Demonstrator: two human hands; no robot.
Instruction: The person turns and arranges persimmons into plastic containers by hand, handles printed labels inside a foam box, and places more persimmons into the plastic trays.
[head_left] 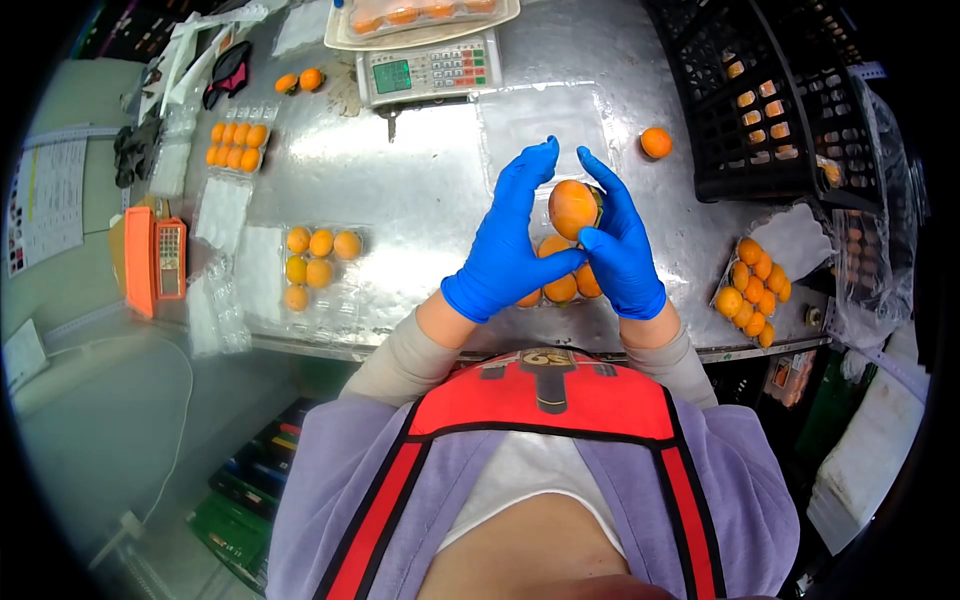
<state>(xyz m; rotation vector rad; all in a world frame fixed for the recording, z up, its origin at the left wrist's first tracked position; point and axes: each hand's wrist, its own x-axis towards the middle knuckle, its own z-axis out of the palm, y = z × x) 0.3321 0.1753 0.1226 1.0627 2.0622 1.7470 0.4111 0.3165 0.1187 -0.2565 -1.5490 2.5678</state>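
In front of my chest, my right hand [627, 255], in a blue glove, grips an orange persimmon [573, 209] with a leafy top turned to the right. My left hand [503, 238], gloved too, is open beside the fruit, fingers stretched forward and thumb pointing across below it. Beneath both hands several persimmons [560, 288] sit close together, partly hidden by the gloves. Just beyond my fingers lies a clear plastic tray or lid [540, 115]. One loose persimmon [656, 143] rests to its right.
Clear trays of persimmons stand left [318, 270], far left [238, 146] and right [755, 290]. A scale [430, 72] bears another pack. Two loose persimmons [299, 80] lie nearby. Black crates [735, 120] border the right side; an orange device [155, 262] is at left.
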